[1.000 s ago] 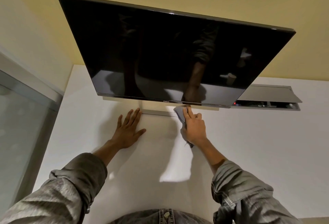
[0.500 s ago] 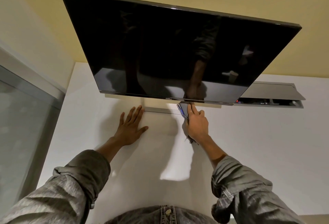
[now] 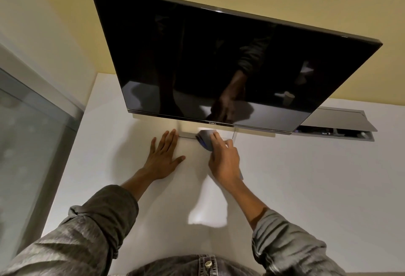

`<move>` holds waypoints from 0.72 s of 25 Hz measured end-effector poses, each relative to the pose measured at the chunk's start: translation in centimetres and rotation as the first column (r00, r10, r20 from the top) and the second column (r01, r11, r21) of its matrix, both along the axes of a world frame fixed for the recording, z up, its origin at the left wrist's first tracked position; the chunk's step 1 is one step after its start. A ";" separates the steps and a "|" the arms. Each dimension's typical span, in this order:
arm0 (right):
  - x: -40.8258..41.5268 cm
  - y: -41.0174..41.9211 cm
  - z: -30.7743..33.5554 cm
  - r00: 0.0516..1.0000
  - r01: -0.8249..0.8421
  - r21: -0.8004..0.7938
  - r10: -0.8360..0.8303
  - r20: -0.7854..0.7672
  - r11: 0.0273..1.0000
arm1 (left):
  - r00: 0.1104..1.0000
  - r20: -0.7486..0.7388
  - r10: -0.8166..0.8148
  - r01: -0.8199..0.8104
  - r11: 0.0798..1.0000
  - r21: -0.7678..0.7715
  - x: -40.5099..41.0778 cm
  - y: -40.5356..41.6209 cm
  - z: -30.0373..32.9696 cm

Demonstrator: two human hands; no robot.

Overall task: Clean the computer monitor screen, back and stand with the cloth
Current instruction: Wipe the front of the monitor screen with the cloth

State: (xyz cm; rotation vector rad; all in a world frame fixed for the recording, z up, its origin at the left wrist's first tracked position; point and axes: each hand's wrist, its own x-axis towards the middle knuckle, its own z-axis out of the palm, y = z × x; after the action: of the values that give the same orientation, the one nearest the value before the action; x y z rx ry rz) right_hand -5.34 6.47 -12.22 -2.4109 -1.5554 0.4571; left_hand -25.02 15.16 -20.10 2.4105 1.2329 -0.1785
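I see the monitor point(image 3: 219, 56) screen glossy black, mirror-like. Stand base point(image 3: 188, 132) looks brushed silvery metal. Cloth point(image 3: 205, 137) soft grey fabric, matt. Desk point(image 3: 306, 188) smooth matt white. Sleeves point(image 3: 92, 227) coarse grey denim.

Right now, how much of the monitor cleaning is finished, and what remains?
Nothing shows as finished: the black glossy monitor screen still carries reflections, so its cleanliness cannot be judged. In hand: the right hand presses the grey folded cloth onto the flat silver stand base, while the left hand rests flat on the white desk. The monitor's back is hidden and possibly left.
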 end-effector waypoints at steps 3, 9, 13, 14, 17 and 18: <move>-3.3 3.9 -0.1 0.993 -0.088 0.071 0.082 0.084 0.994 | 1.000 0.004 0.000 0.000 1.000 -0.008 0.0 0.2 0.1; -6.6 9.2 -1.9 0.982 -0.172 0.020 0.170 0.084 0.985 | 1.000 -0.012 -0.013 0.014 1.000 0.016 0.2 0.4 -0.5; -7.0 8.6 -2.6 0.941 -0.292 -0.126 0.308 0.137 0.948 | 1.000 0.009 -0.029 0.028 0.999 0.018 -0.1 0.3 -0.7; -6.9 7.9 -2.7 0.928 -0.313 -0.127 0.332 0.167 0.941 | 0.999 0.011 -0.032 0.032 0.999 0.020 -0.1 0.3 -0.7; -6.3 5.7 -2.9 0.874 -0.359 -0.175 0.396 0.282 0.917 | 1.000 0.007 -0.024 0.024 0.999 0.025 0.0 0.1 -0.5; -6.0 5.2 -2.8 0.860 -0.365 -0.183 0.406 0.309 0.913 | 1.000 0.008 -0.021 0.021 0.999 0.025 0.0 0.1 -0.4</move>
State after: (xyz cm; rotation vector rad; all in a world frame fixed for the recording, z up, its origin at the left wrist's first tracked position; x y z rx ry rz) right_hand -11.36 11.66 -15.07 -2.3528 -2.2451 0.2064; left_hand -25.05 15.21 -20.54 2.4432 1.2135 -0.1600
